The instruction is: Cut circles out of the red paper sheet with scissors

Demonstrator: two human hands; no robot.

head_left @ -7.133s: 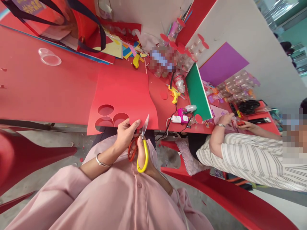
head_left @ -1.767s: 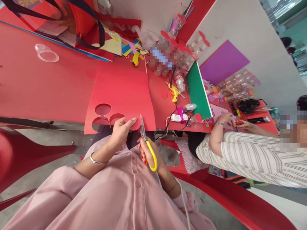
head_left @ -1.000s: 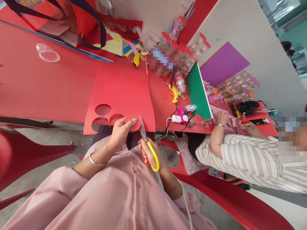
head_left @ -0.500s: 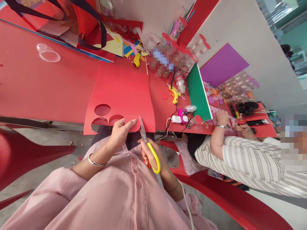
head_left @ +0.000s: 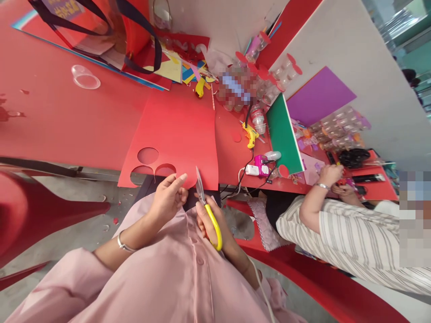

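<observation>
A large red craft sheet [head_left: 182, 125] lies on the table, its near edge over my lap. Several round holes are cut through its near left part, and a curved cut runs beside them. My left hand [head_left: 168, 197] is at this edge with fingers curled, thumb and fingertips against the sheet by the partly cut curve. In my right hand [head_left: 212, 220] is a pair of scissors [head_left: 215, 226] with a yellow handle. The narrow blades point away from me, over the sheet's near edge, just right of my left fingers.
Right of the sheet lie a yellow glue gun [head_left: 251, 136], a pink plug adapter [head_left: 261, 165] with cables, and clear cups [head_left: 258, 121]. A green board [head_left: 284, 134] stands upright beyond them. A co-worker in a striped shirt [head_left: 353, 224] sits to the right. Clear plastic lids [head_left: 86, 78] lie left.
My left hand has shifted slightly, its thumb drawn back from the sheet and its fingers more curled. The scissors' blades look a little more closed. The co-worker's hands have moved.
</observation>
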